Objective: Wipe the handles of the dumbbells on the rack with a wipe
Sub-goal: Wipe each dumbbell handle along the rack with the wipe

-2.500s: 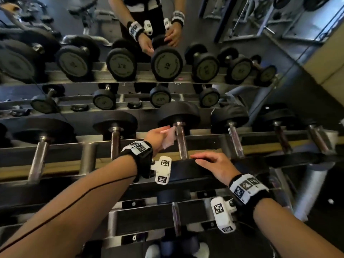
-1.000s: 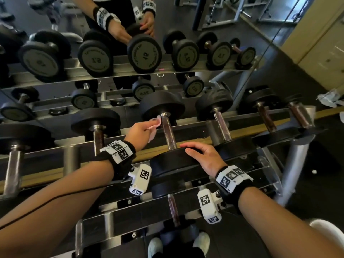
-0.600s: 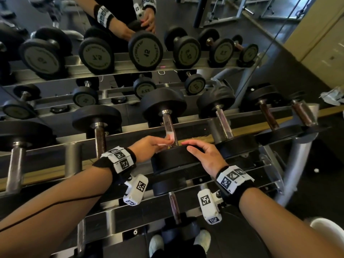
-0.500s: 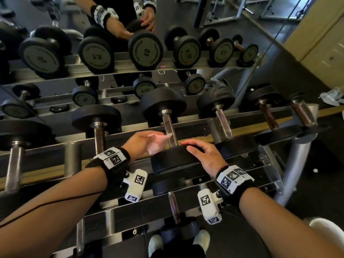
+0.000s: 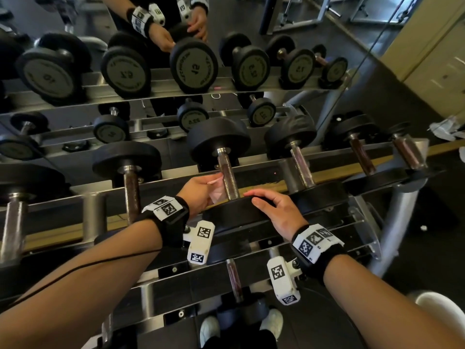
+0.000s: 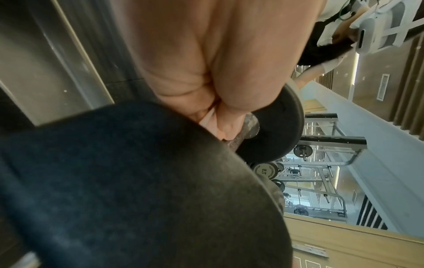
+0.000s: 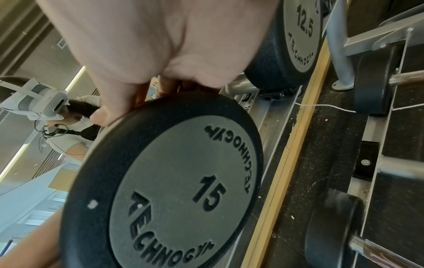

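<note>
Head view: left hand (image 5: 198, 191) pinches a pink wipe (image 5: 218, 190) against the dumbbell handle (image 5: 229, 178), right hand (image 5: 278, 210) flat on its near head (image 5: 234, 215), neighbouring handles well apart.

The dumbbell heads (image 5: 219, 142) look like matt black rubber with a faintly grainy skin. The end plate (image 7: 183, 181) marked 15 is flat grey, matt, with raised-edged lettering sunk into it. The handle (image 5: 230, 180) is dull metal, brownish and roughened along its middle, brighter at the collar. The rack (image 5: 176, 280) rails are brushed, lightly glossy metal. The wipe (image 5: 218, 191) is thin, pale pink, soft cloth or paper. The wrist bands (image 5: 173, 222) are black fabric.
</note>
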`<act>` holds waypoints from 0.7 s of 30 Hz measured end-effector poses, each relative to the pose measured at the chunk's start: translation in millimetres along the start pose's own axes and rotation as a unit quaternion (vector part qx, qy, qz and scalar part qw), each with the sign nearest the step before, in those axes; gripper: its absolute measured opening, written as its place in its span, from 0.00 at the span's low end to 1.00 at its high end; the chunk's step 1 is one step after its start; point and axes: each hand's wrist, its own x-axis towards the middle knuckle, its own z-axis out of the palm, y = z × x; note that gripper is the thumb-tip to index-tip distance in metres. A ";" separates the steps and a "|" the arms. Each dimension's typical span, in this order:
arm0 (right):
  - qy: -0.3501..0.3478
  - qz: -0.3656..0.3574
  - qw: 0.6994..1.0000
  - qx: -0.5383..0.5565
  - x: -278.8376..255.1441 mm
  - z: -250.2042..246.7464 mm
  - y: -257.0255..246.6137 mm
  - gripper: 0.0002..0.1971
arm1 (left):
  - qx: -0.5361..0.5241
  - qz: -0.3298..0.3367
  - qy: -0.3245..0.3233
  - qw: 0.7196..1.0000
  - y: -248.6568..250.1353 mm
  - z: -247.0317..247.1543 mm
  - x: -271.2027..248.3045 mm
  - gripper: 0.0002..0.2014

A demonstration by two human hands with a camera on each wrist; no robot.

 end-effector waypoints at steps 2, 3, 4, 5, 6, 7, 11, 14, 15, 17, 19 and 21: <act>0.002 -0.001 1.000 0.002 -0.6 0.7 0.2 0.13 | -0.012 -0.010 -0.028 0.999 -0.5 -5.6 -4.2 0.15; 0.002 0.001 1.000 0.004 -0.8 0.9 0.2 0.13 | -0.018 -0.016 -0.043 0.999 0.1 -8.1 -6.0 0.15; 0.003 0.002 1.000 0.005 -0.9 0.9 0.1 0.13 | -0.027 -0.023 -0.056 0.998 1.0 -11.1 -7.4 0.16; 0.003 0.002 1.000 0.005 -0.8 0.9 0.2 0.13 | -0.035 -0.028 -0.062 0.997 2.3 -14.4 -8.0 0.17; 0.002 0.002 1.000 0.004 -0.7 0.6 0.4 0.13 | -0.043 -0.030 -0.058 0.997 4.3 -17.8 -7.7 0.16; 0.000 0.002 1.000 0.003 -0.6 0.1 0.5 0.13 | -0.045 -0.026 -0.042 0.998 6.9 -20.7 -5.9 0.14; -0.007 0.008 1.000 0.011 0.4 -0.6 -0.3 0.12 | -0.047 0.008 0.018 0.999 17.9 -17.9 4.7 0.13; -0.008 0.009 1.000 0.012 -0.1 -0.8 -1.2 0.13 | -0.069 0.011 0.036 0.997 14.1 -1.2 12.7 0.12; -0.007 0.012 1.000 0.008 -0.1 -0.9 -1.1 0.13 | -0.075 0.013 0.050 0.996 11.7 4.3 14.2 0.13; -0.003 0.021 1.000 0.002 0.3 -0.6 -0.2 0.12 | -0.068 0.017 0.050 0.996 8.0 9.6 15.2 0.16; 0.002 0.029 1.000 0.003 0.6 -0.4 1.9 0.11 | -0.042 0.011 0.036 0.998 7.5 8.1 12.7 0.17; 0.007 0.030 1.000 -0.002 0.0 -0.1 3.3 0.11 | -0.022 -0.006 0.013 1.000 6.9 0.3 7.9 0.16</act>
